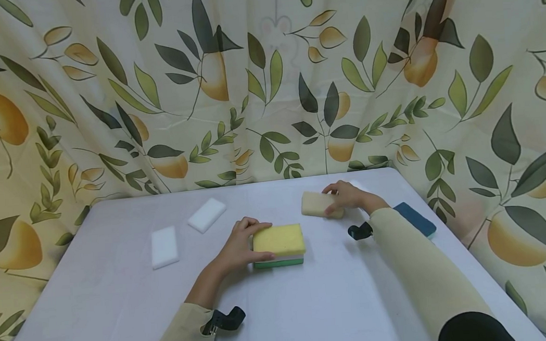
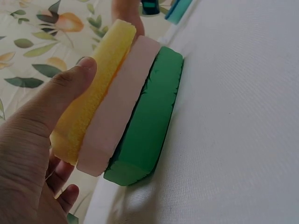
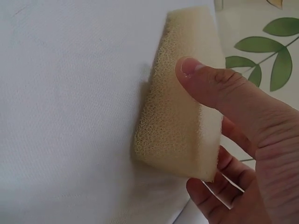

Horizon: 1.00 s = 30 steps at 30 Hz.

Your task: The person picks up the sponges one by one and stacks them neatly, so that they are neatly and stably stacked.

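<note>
Near the middle of the table, a yellow sponge (image 1: 279, 239) lies on top of a stack. Beneath it come a pale pink sponge (image 2: 119, 105) and a green sponge (image 2: 152, 109) at the bottom, their edges nearly lined up. My left hand (image 1: 240, 246) holds the yellow sponge from its left end, thumb along the near side and fingers at the far side. Farther back and to the right, my right hand (image 1: 346, 195) grips a beige, open-pored sponge (image 3: 173, 116) between thumb and fingers. That sponge sits low at the tabletop, its right end partly covered by the hand.
Two white sponges (image 1: 164, 247) lie apart on the left of the table (image 1: 98, 306). A dark blue sponge (image 1: 414, 219) is at the right edge, partly behind the right sleeve (image 1: 419, 260). A leaf-and-fruit patterned curtain (image 1: 271, 134) hangs along the back and sides.
</note>
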Each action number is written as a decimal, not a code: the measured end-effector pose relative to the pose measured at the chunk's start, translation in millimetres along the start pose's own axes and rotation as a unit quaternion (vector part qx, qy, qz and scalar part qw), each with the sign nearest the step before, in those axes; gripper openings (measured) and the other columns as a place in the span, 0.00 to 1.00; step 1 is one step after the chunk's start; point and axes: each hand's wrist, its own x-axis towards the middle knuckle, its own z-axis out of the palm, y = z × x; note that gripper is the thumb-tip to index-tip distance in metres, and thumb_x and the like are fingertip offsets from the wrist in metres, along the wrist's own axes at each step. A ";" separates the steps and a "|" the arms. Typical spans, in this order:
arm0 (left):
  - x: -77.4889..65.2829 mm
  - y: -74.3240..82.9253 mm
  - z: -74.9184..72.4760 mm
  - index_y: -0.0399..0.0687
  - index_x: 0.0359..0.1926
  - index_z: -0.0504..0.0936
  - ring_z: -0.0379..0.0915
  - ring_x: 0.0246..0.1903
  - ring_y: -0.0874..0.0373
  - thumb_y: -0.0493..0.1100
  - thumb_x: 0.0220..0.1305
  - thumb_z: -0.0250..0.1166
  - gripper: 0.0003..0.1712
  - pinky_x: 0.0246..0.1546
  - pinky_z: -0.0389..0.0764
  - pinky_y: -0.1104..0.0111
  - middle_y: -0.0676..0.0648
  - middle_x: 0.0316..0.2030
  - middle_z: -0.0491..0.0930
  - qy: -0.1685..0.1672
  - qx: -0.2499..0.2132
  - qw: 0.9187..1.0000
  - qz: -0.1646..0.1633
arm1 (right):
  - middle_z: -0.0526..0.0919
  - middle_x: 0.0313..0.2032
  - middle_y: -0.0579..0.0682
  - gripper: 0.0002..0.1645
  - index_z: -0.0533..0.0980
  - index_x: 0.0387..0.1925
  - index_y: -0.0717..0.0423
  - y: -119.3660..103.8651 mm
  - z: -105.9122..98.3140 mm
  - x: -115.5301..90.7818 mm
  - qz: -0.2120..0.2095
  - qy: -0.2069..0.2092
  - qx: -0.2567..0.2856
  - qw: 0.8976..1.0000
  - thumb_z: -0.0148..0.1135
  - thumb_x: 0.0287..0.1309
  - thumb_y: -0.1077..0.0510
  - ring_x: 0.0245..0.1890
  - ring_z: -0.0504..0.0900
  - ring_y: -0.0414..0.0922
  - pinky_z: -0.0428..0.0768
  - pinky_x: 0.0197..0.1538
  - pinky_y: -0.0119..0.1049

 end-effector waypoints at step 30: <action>0.1 -2.5 0.9 0.56 0.61 0.79 0.61 0.55 0.52 0.54 0.42 0.82 0.42 0.58 0.68 0.54 0.50 0.52 0.69 0.003 -0.001 1.000 0.007 | 0.72 0.50 0.60 0.41 0.72 0.61 0.56 -21.2 6.8 -14.1 -0.033 0.005 0.003 0.999 0.76 0.46 0.46 0.50 0.68 0.54 0.68 0.54 0.49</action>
